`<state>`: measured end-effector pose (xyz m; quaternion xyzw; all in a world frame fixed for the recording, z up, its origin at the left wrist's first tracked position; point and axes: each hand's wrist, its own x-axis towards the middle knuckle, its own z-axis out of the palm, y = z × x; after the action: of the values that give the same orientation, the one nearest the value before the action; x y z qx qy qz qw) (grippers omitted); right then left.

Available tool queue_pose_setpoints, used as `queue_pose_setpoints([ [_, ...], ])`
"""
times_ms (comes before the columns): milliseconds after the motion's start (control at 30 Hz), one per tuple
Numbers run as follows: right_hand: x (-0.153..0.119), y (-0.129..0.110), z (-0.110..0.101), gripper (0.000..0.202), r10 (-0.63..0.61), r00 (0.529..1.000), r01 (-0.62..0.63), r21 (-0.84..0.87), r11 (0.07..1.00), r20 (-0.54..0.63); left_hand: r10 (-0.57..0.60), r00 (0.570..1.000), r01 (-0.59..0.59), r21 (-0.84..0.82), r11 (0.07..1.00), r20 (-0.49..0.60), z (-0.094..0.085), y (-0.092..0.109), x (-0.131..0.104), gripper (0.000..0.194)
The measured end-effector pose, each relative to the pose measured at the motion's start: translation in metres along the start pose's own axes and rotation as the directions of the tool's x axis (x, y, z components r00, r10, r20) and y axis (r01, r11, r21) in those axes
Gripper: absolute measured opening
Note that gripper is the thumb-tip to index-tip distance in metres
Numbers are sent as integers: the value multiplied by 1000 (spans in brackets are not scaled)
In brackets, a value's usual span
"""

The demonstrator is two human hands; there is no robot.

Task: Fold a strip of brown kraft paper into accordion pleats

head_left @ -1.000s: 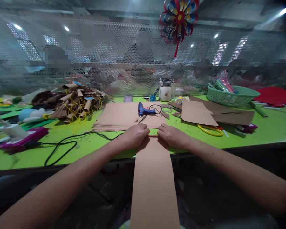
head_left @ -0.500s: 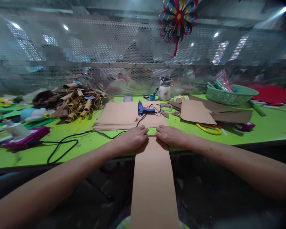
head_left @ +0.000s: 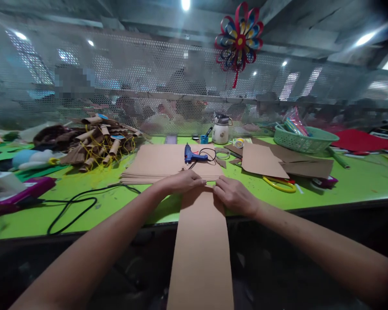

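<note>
A long strip of brown kraft paper (head_left: 202,245) runs from the table edge down toward me, its far end lying on the green tabletop. My left hand (head_left: 189,181) is closed at the left of that far end, fingertips on its folded-looking edge. At the right corner, my right hand (head_left: 233,193) pinches the same edge with curled fingers. Just beyond my hands lies a stack of brown paper sheets (head_left: 155,161), with a blue glue gun (head_left: 197,156) resting on top.
Rolled brown paper pieces with yellow string (head_left: 100,144) are heaped at left, near a purple power strip (head_left: 35,193) and black cable. A white bottle (head_left: 220,131) stands behind. At right are cut brown sheets (head_left: 261,161), yellow-handled scissors (head_left: 280,185) and a green basket (head_left: 307,140).
My left hand has slid right along the strip's far edge, closer to my right hand. My right hand has turned slightly and still grips its corner. The camera view has tilted up a little.
</note>
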<state>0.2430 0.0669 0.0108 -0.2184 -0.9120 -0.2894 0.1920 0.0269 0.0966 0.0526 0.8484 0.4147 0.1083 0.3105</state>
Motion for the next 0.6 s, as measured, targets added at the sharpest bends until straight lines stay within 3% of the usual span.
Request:
queue_pose_setpoints([
  [200, 0, -1, -1, 20, 14, 1000, -15, 53, 998, 25, -12, 999, 17, -110, 994, 48, 4, -3, -8, 43],
  [300, -2, 2, -4, 17, 121, 992, -122, 229, 966, 21, -43, 998, 49, -102, 994, 54, 5, 0, -7, 37],
  [400, 1, 9, -10, 18, 334, 941, -319, 487, 813, 58, -19, 999, 22, -65, 998, 46, 5, 4, -8, 35],
  [467, 7, 13, -13, 22, 400, 895, -433, 605, 668, 199, 25, 999, -24, -30, 999, 20, 5, 6, -8, 34],
  [600, 21, 19, -11, 37, 238, 855, -518, 733, 441, 461, 109, 994, -109, 5, 994, 1, 5, 5, -9, 34],
])
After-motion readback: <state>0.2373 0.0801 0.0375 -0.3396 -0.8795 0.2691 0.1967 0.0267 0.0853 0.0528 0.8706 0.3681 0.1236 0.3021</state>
